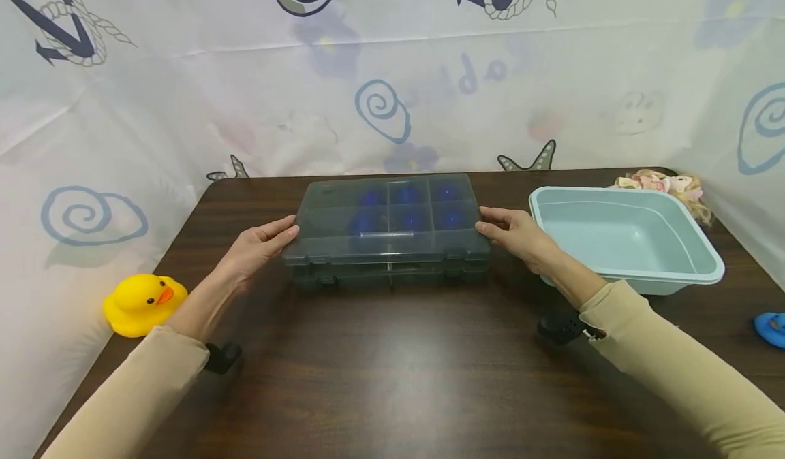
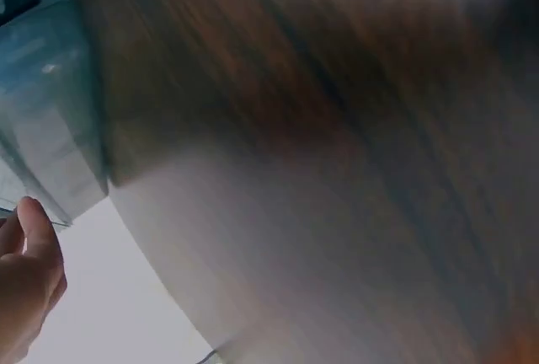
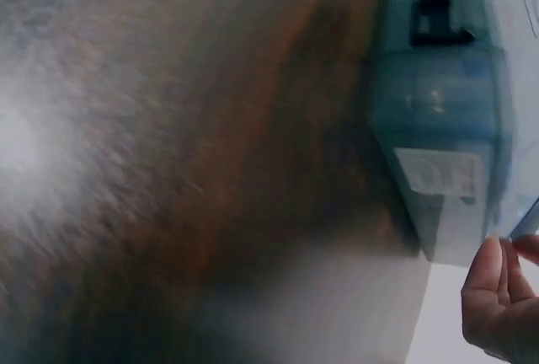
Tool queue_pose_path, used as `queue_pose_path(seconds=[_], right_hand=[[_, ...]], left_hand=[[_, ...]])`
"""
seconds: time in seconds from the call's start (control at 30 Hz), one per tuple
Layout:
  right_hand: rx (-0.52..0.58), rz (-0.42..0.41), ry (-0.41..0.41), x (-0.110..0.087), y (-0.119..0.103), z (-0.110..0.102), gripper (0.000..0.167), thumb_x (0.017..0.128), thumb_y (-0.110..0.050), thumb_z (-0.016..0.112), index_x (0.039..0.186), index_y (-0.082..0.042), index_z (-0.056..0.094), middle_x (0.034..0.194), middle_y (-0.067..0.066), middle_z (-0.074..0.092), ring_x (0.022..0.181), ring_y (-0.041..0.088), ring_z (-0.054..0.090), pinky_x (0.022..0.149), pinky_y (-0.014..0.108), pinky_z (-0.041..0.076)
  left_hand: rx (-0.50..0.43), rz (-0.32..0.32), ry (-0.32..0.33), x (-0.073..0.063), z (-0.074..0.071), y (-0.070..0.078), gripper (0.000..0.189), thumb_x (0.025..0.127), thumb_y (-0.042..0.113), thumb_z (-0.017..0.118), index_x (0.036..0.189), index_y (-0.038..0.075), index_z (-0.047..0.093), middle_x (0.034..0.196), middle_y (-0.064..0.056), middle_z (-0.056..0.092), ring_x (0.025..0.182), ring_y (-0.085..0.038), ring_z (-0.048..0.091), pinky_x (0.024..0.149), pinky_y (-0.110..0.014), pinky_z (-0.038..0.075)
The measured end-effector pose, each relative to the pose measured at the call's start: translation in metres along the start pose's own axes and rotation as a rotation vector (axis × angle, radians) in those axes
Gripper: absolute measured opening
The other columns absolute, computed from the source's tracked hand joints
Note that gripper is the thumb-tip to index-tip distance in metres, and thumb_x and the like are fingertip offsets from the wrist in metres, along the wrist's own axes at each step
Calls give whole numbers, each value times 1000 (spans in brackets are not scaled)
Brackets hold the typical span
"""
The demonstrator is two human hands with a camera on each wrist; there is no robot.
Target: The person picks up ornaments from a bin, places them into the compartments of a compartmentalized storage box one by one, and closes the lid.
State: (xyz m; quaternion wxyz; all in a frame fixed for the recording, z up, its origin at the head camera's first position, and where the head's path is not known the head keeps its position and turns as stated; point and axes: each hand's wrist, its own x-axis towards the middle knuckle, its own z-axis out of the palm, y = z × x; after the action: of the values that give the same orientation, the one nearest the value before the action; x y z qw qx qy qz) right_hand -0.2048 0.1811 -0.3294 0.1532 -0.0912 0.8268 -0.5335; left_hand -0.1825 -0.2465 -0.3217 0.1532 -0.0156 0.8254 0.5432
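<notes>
A translucent grey plastic compartment box [image 1: 346, 207] lies near the back middle of the table, with dark blue contents showing through the right part of its lid. My left hand [image 1: 260, 248] grips its left side, thumb and fingers at the lid's edge. On the opposite side my right hand [image 1: 518, 235] pinches the lid's right edge. In the left wrist view, fingertips of the left hand [image 2: 29, 275] meet the box's [image 2: 50, 103] corner. The right wrist view shows the right hand [image 3: 501, 297] at the lid's rim, below a pale label [image 3: 438, 172] on the box's end.
A pale blue basin [image 1: 625, 241] stands to the right, close by the right forearm. Behind it lies a doll [image 1: 668, 185]. A yellow rubber duck [image 1: 141, 306] sits at the left table edge, beside the left forearm; a blue toy [image 1: 771, 328] is at the far right.
</notes>
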Motion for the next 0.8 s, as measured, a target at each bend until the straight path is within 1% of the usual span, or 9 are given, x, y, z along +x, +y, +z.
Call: queue_pose_path(seconds=[0.07, 0.1, 0.17, 0.27, 0.37, 0.6, 0.7, 0.8], right_hand=[[11, -7, 22, 0, 2, 4, 55, 98, -16, 49, 145, 4, 28, 147, 25, 33, 128, 38, 41, 105, 48, 38], [14, -10, 31, 0, 2, 6, 55, 98, -15, 49, 145, 5, 28, 147, 26, 33, 128, 38, 41, 105, 48, 39], [23, -15, 49, 1, 3, 9, 54, 98, -12, 49, 144, 6, 28, 146, 26, 34, 128, 38, 41, 105, 48, 39], [22, -30, 67, 1, 4, 13, 53, 98, -10, 48, 144, 7, 28, 147, 26, 33, 129, 38, 40, 105, 49, 38], [15, -40, 84, 1, 4, 15, 52, 98, -10, 48, 144, 7, 28, 147, 25, 33, 130, 36, 40, 105, 49, 38], [-12, -85, 110, 1, 9, 18, 51, 97, -9, 49, 143, 6, 30, 141, 26, 41, 127, 36, 43, 105, 48, 38], [-39, -111, 128, 2, 11, 20, 51, 97, -8, 50, 142, 7, 32, 139, 27, 42, 124, 37, 45, 103, 47, 40], [-68, -119, 148, 2, 14, 21, 50, 96, -7, 51, 140, 9, 33, 140, 27, 41, 123, 38, 45, 102, 48, 40]], left_hand=[[70, 20, 3, 4, 1, -3, 75, 91, 48, 56, 150, 18, 22, 157, -9, 19, 142, -33, 18, 113, -55, 20], [91, 31, 0, 5, 1, -4, 75, 91, 47, 56, 151, 19, 21, 157, -10, 17, 144, -33, 12, 113, -57, 17], [115, 51, 5, 7, 3, -7, 75, 91, 45, 57, 151, 18, 20, 156, -12, 18, 144, -34, 14, 112, -56, 20], [121, 78, 20, 9, 5, -11, 74, 92, 41, 58, 151, 16, 20, 155, -15, 22, 142, -33, 21, 112, -52, 26], [118, 97, 33, 10, 7, -14, 74, 92, 39, 58, 150, 14, 20, 154, -16, 24, 141, -33, 24, 111, -51, 28], [118, 89, 36, 9, 12, -16, 78, 90, 39, 61, 151, 15, 18, 155, -15, 21, 140, -35, 26, 111, -52, 28], [108, 98, 38, 8, 13, -16, 79, 90, 37, 62, 151, 14, 17, 155, -14, 20, 139, -35, 27, 110, -51, 29], [104, 108, 38, 9, 15, -17, 80, 90, 34, 63, 151, 12, 16, 155, -14, 20, 139, -33, 28, 110, -50, 31]])
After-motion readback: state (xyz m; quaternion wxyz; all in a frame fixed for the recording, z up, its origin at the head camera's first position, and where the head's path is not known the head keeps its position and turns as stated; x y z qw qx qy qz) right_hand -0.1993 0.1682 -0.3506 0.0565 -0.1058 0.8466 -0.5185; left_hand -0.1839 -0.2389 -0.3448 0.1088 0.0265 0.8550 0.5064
